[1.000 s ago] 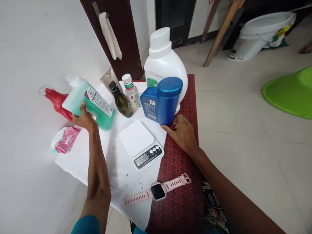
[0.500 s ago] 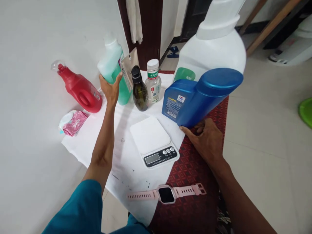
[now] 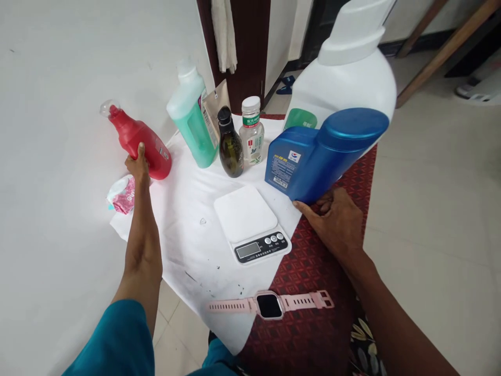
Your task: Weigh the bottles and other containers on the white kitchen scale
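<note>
My left hand (image 3: 139,166) is at the red detergent bottle (image 3: 145,137), its thumb pointing up against the side and the other fingers closed around the handle area, partly hidden. At the foot of the blue bottle (image 3: 301,162), my right hand (image 3: 338,219) grips the lower edge, thumb in front and fingers curled at the side. A white digital kitchen scale (image 3: 246,214) lies between my hands with nothing on its plate. Nearer to me lies a pink smartwatch (image 3: 269,305), its strap stretched out flat. Beside my left wrist is a pink wipes packet (image 3: 124,196), partly covered.
At the back stand a green liquid bottle (image 3: 195,125), a beige tube (image 3: 216,107), a dark pump bottle (image 3: 230,149) and a clear white-capped bottle (image 3: 251,133). A large white jug (image 3: 344,83) rises behind the blue bottle. White paper (image 3: 183,230) partly covers the red patterned cloth (image 3: 305,261).
My left hand has left the green bottle and moved left and down onto the red detergent bottle. My right hand stays at the blue bottle. The view has shifted slightly.
</note>
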`<state>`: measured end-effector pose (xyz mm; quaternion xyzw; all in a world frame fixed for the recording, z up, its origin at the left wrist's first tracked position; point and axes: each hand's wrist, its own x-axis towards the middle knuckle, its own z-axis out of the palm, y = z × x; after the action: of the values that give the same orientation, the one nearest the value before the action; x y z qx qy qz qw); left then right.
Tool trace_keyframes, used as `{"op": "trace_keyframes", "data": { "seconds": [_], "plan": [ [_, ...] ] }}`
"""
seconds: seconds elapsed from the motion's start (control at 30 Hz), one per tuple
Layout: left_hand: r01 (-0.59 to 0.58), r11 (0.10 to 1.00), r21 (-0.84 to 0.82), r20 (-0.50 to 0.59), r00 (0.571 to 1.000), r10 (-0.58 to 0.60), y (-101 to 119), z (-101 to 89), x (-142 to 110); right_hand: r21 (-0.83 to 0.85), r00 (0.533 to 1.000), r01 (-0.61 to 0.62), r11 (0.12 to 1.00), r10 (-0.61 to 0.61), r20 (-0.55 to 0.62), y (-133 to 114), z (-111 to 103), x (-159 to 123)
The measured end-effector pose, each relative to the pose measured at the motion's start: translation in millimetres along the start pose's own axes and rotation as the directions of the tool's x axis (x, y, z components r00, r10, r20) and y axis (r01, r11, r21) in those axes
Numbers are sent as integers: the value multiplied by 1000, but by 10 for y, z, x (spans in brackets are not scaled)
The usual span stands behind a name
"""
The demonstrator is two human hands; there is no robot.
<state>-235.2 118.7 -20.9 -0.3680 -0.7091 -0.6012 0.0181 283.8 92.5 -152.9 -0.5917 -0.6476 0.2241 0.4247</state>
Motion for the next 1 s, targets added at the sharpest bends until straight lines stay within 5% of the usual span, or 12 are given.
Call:
{"op": "trace_keyframes", "data": {
  "seconds": [0.2, 0.53, 0.7, 0.83, 1.0],
  "plan": [
    [142, 989, -32, -68, 987, -144, 161, -233, -396, 6, 1000, 3, 1000, -3, -21, 57, 53, 2],
    [242, 963, -116, -229, 937, -263, 649, -1303, -2117, 15, 997, 66, 998, -65, -47, 103, 115, 2],
    [277, 938, -206, -312, 890, -331, 989, -1663, -2669, 29, 996, 82, 996, -81, -34, 105, 154, 15],
    [211, 938, -274, -255, 925, -282, 1316, -1677, -2818, 25, 996, 86, 996, -85, -13, 115, 181, 27],
    [89, 913, -399, -104, 985, -141, 1647, -1331, -2767, 35, 997, 81, 996, -81, -19, 123, 207, 40]
  ]
}}
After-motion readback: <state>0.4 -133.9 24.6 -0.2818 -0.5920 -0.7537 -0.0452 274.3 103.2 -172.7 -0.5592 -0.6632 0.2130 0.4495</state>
